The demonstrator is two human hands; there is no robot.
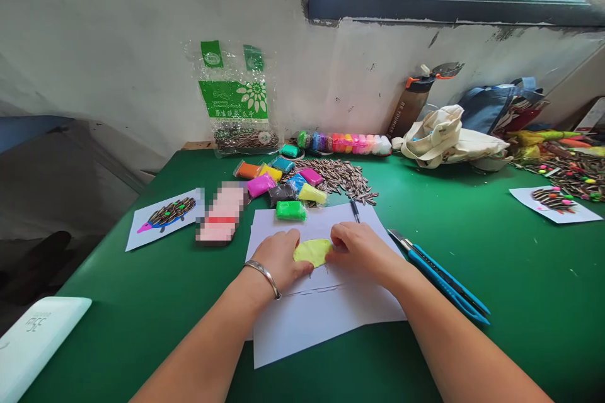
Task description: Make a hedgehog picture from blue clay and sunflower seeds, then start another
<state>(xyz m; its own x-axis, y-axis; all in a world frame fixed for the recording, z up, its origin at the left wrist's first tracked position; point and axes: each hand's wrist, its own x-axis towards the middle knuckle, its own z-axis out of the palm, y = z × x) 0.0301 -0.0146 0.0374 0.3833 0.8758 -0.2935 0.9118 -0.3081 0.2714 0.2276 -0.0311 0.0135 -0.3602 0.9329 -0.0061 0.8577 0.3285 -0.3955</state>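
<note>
A flattened oval of yellow modelling clay (312, 253) lies on white paper (302, 334), with short drawn lines showing below it. My left hand (276, 258), with a silver bangle at the wrist, holds the clay's left side between thumb and fingers. At the right end, my right hand (362, 250) has its fingers curled in and pressed to the clay's edge; part of that edge is hidden. A dark pen (354, 211) lies just beyond my right hand, on the top of the paper.
Wrapped clay packets (290, 210) and a heap of striped sunflower seeds (335, 176) lie behind the paper. Blue-handled cutters (447, 280) rest at right. Hedgehog pictures (165, 217) lie at both sides. A seed bag (241, 101), bottle (411, 104) and cloth bag (447, 138) stand by the wall.
</note>
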